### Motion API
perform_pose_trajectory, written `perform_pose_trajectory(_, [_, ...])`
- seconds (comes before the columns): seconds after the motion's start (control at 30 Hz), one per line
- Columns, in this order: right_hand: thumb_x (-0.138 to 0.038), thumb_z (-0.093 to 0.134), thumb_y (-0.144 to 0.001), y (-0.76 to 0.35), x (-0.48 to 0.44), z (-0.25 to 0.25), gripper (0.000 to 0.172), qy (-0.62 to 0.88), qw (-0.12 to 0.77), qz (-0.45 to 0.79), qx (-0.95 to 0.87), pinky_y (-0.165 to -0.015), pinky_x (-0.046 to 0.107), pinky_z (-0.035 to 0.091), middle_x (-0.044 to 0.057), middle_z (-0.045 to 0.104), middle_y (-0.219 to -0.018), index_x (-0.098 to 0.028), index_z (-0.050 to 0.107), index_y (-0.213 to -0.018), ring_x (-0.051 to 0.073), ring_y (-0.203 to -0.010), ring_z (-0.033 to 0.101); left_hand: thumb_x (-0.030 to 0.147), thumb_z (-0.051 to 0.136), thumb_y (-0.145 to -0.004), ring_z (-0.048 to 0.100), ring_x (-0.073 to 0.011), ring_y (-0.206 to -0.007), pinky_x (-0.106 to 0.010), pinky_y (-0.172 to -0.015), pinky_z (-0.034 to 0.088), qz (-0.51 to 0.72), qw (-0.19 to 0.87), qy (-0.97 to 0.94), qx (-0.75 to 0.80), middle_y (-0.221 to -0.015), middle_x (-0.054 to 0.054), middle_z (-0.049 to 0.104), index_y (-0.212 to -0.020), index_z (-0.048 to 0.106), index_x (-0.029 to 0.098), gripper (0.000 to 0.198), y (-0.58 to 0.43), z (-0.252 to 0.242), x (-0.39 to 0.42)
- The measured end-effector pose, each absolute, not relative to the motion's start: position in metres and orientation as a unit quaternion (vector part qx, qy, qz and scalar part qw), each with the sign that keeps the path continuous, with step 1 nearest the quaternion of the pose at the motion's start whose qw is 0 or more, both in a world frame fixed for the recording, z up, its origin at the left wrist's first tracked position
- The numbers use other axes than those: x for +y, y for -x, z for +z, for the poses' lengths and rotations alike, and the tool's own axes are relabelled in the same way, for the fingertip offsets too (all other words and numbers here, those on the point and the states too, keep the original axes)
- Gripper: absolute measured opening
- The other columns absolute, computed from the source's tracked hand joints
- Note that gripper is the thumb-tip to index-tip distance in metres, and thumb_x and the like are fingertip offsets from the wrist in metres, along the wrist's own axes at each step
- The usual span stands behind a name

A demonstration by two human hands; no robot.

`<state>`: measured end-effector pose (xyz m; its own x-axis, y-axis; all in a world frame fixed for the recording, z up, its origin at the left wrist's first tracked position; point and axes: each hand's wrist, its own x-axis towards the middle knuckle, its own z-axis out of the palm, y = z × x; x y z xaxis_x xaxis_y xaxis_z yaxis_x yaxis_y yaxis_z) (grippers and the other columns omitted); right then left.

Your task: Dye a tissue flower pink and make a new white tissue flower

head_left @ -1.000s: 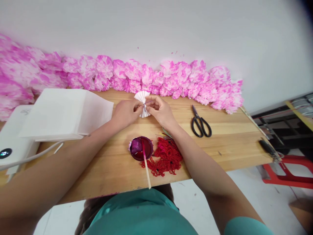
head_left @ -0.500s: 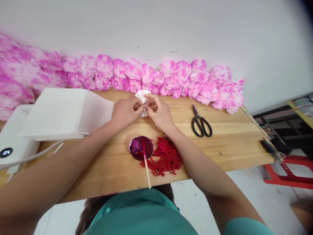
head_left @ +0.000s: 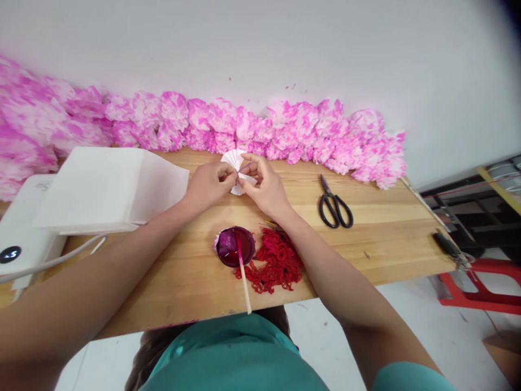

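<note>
- White paper, pleated = fan [head_left: 233, 159], held btwn both hands near table's [head_left: 391, 222] back edge, spread above & below its pinched waist; can't tell if it touches the wood.
- L hand [head_left: 209, 185]: thumb & finger nipped tight on fan's waist, L side.
- R hand [head_left: 266, 183]: narrow, fingers bent at fan's R side, holding a thin purplish strand [head_left: 246, 168] that runs to the waist; strand's ends hidden.
- Bowl [head_left: 253, 251], dark, nearer the person, below the hands; red liq. + purple lump inside.
- Stick [head_left: 245, 285]: pink-stained end in bowl, pale end out over table's front edge.
- Yarn [head_left: 280, 266], red, loose heap just R of bowl, partly under R forearm.
- Scissors [head_left: 335, 209], black handles, flat on table, R of R hand, well apart from it; blades pt. away from person.
- Paper stack [head_left: 95, 190], white, L of L hand, on top of a white device [head_left: 30, 217] w/ a lit display.
- Flowers [head_left: 244, 124], pink/white, in a long row along the wall [head_left: 260, 43], behind fan.
</note>
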<state>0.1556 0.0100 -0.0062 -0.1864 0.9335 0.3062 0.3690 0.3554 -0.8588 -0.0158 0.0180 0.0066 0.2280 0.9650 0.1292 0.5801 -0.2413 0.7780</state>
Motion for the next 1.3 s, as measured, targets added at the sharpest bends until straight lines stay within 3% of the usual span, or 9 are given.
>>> perform_pose_trajectory(0.2, [-0.02, 0.064, -0.082, -0.1572, 0.0161, -0.0114, 0.05, 0.468, 0.473, 0.413, -0.621, -0.078, 0.033, 0.055, -0.001, 0.071, -0.092, -0.029, 0.049, -0.129, 0.016, -0.084, 0.067, 0.03, 0.055, -0.081, 0.054, -0.0142, -0.062, -0.028, -0.06, 0.034, 0.326, 0.302, -0.72, 0.534, -0.074, -0.001, 0.069, -0.078, 0.066, 0.018, 0.017, 0.0149, 0.0079, 0.0164])
perform_pose_trajectory(0.4, [-0.031, 0.07, -0.08, -0.1588, 0.016, -0.01, 0.027, 0.445, 0.488, 0.508, -0.554, -0.083, 0.033, 0.055, 0.001, 0.073, -0.096, -0.024, 0.06, -0.104, 0.016, -0.088, 0.068, 0.032, 0.054, -0.082, 0.057, -0.0154, -0.065, -0.028, -0.061, 0.036, 0.328, 0.309, -0.715, 0.534, -0.074, -0.001, 0.069, -0.078, 0.065, 0.018, 0.018, 0.0154, 0.0061, 0.0161])
perform_pose_trajectory(0.5, [-0.036, 0.071, -0.08, -0.1569, 0.0142, -0.0084, 0.024, 0.447, 0.491, 0.518, -0.539, -0.081, 0.032, 0.054, 0.001, 0.072, -0.092, -0.022, 0.065, -0.099, 0.015, -0.084, 0.066, 0.032, 0.054, -0.082, 0.055, -0.0147, -0.062, -0.028, -0.06, 0.035, 0.321, 0.304, -0.724, 0.529, -0.071, 0.0, 0.069, -0.078, 0.066, 0.018, 0.019, 0.0145, 0.005, 0.0155])
perform_pose_trajectory(0.7, [-0.038, 0.07, -0.079, -0.1544, 0.015, -0.0108, 0.02, 0.469, 0.488, 0.471, -0.565, -0.065, 0.027, 0.047, -0.003, 0.061, -0.073, -0.021, 0.061, -0.08, 0.011, -0.067, 0.055, 0.032, 0.054, -0.082, 0.05, -0.0144, -0.06, -0.028, -0.059, 0.031, 0.295, 0.278, -0.749, 0.524, -0.066, 0.0, 0.063, -0.073, 0.063, 0.019, 0.018, 0.0105, 0.0077, 0.0119])
perform_pose_trajectory(0.9, [-0.039, 0.065, -0.085, -0.1542, 0.0171, -0.0145, 0.022, 0.488, 0.481, 0.438, -0.582, -0.058, 0.026, 0.041, -0.005, 0.053, -0.063, -0.022, 0.054, -0.076, 0.01, -0.058, 0.048, 0.03, 0.047, -0.086, 0.051, -0.0179, -0.063, -0.03, -0.061, 0.031, 0.27, 0.263, -0.778, 0.503, -0.07, -0.003, 0.064, -0.077, 0.06, 0.02, 0.019, 0.0111, 0.0109, 0.0124])
perform_pose_trajectory(1.3, [-0.021, 0.059, -0.087, -0.1534, 0.0191, -0.012, 0.018, 0.518, 0.475, 0.334, -0.628, -0.069, 0.03, 0.04, -0.004, 0.054, -0.071, -0.023, 0.047, -0.074, 0.012, -0.068, 0.05, 0.024, 0.045, -0.079, 0.048, -0.0176, -0.063, -0.031, -0.06, 0.029, 0.245, 0.247, -0.816, 0.461, -0.066, -0.002, 0.056, -0.068, 0.052, 0.02, 0.014, 0.0126, 0.0096, 0.0178])
